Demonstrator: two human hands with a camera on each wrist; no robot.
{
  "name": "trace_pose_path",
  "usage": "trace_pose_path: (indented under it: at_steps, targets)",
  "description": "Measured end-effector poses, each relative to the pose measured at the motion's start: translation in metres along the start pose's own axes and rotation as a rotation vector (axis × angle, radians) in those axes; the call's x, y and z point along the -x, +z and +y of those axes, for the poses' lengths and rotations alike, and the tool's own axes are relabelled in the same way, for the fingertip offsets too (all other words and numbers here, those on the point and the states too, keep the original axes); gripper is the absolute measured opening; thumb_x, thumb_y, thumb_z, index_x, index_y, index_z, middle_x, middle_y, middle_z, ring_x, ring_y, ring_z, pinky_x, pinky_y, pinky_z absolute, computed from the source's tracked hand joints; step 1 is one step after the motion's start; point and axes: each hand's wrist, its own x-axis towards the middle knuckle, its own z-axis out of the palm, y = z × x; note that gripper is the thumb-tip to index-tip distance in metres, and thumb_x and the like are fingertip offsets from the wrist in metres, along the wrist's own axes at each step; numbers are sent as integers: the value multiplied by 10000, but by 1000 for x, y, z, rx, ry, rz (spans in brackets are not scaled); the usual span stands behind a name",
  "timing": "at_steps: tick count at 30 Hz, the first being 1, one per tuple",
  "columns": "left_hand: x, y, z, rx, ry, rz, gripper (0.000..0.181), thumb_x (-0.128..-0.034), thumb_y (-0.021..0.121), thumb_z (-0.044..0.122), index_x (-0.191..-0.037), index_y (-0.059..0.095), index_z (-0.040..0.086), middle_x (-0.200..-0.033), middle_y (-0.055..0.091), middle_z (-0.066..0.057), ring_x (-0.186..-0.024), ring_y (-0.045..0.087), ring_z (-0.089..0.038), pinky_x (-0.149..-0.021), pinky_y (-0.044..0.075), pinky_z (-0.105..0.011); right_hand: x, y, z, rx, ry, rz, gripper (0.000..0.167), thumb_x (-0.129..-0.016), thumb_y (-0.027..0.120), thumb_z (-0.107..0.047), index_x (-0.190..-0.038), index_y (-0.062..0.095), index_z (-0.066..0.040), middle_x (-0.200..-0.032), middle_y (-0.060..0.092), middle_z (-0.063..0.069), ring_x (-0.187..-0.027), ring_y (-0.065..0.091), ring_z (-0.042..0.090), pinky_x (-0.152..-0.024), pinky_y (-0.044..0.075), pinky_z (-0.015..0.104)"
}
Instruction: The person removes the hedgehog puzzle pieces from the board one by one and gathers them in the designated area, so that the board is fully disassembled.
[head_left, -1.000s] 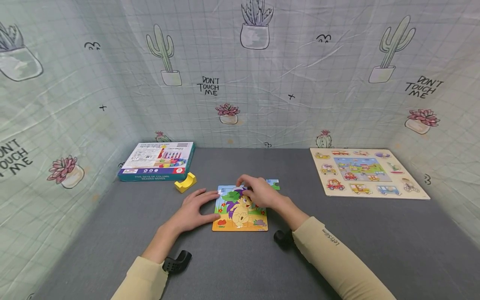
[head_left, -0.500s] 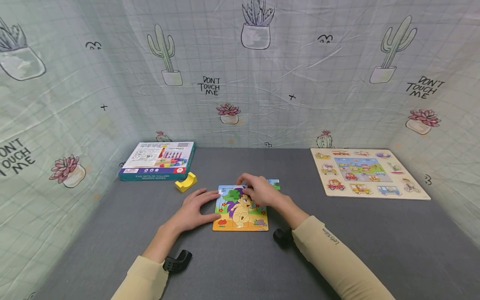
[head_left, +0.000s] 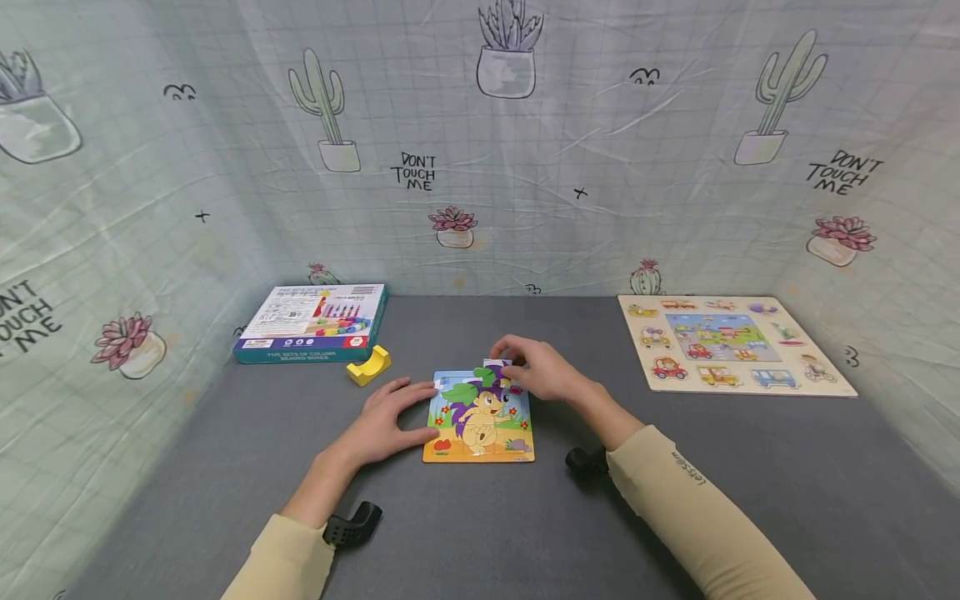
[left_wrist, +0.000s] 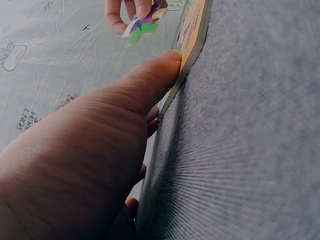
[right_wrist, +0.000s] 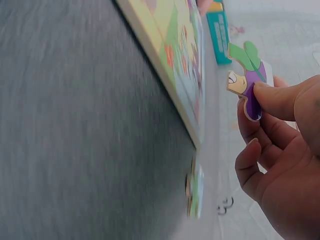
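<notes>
i pinch a piece (right_wrist: 250,85) between the thumb and fingers of my right hand (head_left: 538,369), up off the board (head_left: 480,421) at its far edge. from this grip the board lies below and towards me; which way the piece's long axis runs, i can't tell. my left hand (head_left: 388,423) is farther off, fingers straight, touching the board's left edge. (a loose piece (right_wrist: 195,190) rests just past the board's corner.)
</notes>
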Motion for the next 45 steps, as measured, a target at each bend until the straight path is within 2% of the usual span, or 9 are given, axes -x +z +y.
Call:
trace_pose_path:
  at_steps: [6,12,19,22,26,30,38,42,45]
  targets:
    - [0,1,-1,-12,6,2,671,-875,765,451,-1448,571,159,-1491,516,-77,-1461,255,-407,-1120,174,-688,7,-16,16,21,18,30,200,-996,641,-76,-1192,644,-115,-1010,665,32,-881,567,218,-757,480,359]
    - [0,2,-1,-13,-21,-9,679,-872,762,471,-1453,568,179,-1501,505,-76,-1465,246,-405,-1115,173,-699,14,-33,35,17,16,43,191,-997,630,-56,-1183,644,-96,-979,659,43,-831,549,211,-703,453,363]
    - [0,2,0,-17,-20,-6,679,-871,762,468,-1450,569,171,-1498,507,-82,-1460,251,-413,-1112,176,-702,21,-52,53,43,49,61,191,-997,625,-42,-1184,641,-76,-1026,656,83,-862,554,235,-744,460,383]
    - [0,2,1,-14,-22,-9,677,-870,765,461,-1450,570,171,-1497,508,-79,-1462,248,-411,-1114,174,-700,24,-58,60,51,61,58,192,-998,619,-36,-1187,638,-67,-990,650,83,-830,546,233,-720,451,378]
    - [0,2,2,-8,-33,-13,679,-870,763,465,-1452,568,177,-1500,504,-79,-1465,240,-409,-1111,178,-704,27,-63,70,52,82,49,193,-994,617,-24,-1181,637,-63,-937,630,70,-799,525,230,-704,429,373]
    - [1,2,2,-7,-37,-13,677,-870,763,465,-1452,568,181,-1502,503,-74,-1467,238,-405,-1110,181,-704,30,-69,78,47,93,29,193,-996,606,-11,-1182,632,-56,-955,636,76,-817,531,235,-723,429,379]
    - [1,1,2,-6,-34,-16,675,-873,766,453,-1456,565,178,-1505,500,-75,-1469,234,-407,-1117,168,-700,35,-75,86,65,125,2,165,-994,608,-20,-1155,627,-49,-907,612,67,-806,515,233,-720,413,372]
    - [1,0,2,-11,-35,-14,678,-872,765,460,-1453,566,173,-1504,500,-85,-1465,237,-417,-1113,172,-704,34,-73,89,81,118,6,160,-988,628,-33,-1147,633,-40,-951,639,93,-815,533,231,-721,430,370]
    - [1,0,2,-17,-27,-13,680,-876,759,467,-1454,564,166,-1502,501,-89,-1460,241,-423,-1110,173,-707,34,-71,92,95,113,8,189,-981,649,-46,-1168,635,-21,-1047,668,130,-856,561,233,-751,456,383]
